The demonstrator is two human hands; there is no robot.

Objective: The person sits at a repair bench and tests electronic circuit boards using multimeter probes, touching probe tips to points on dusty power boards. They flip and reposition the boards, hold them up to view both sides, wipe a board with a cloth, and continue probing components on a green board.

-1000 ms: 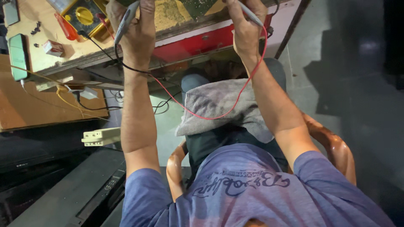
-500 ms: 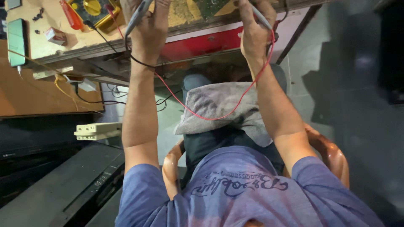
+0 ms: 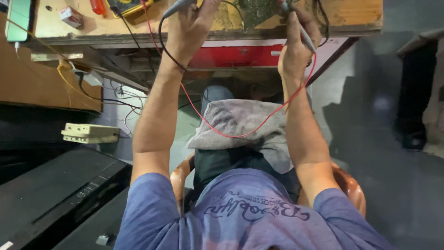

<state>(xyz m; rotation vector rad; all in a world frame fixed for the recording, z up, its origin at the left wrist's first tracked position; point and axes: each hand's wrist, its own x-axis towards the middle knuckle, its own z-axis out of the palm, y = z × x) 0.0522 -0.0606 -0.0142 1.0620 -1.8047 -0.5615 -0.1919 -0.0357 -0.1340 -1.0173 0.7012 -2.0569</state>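
Wooden desk (image 3: 115, 28), front edge: green circuit board (image 3: 256, 11). Left hand (image 3: 192, 28) fingers closed round grey probe (image 3: 175, 7); right hand (image 3: 296, 44) likewise on red-leaded probe (image 3: 303, 32). Step judged: probing; next calls for steady tips.

Both arms stretched forward, hands raised side by side.

Left hand (image 3: 192, 28) curled in a loose grip, fingers (image 3: 209, 10) bent inward, wrist slightly flexed, forearm extended straight from the shoulder. Right hand (image 3: 296, 44) closed in a tighter fist, knuckles turned toward the camera, thumb tucked along the side, forearm angled a little inward. Elbows held nearly straight, hands well apart.
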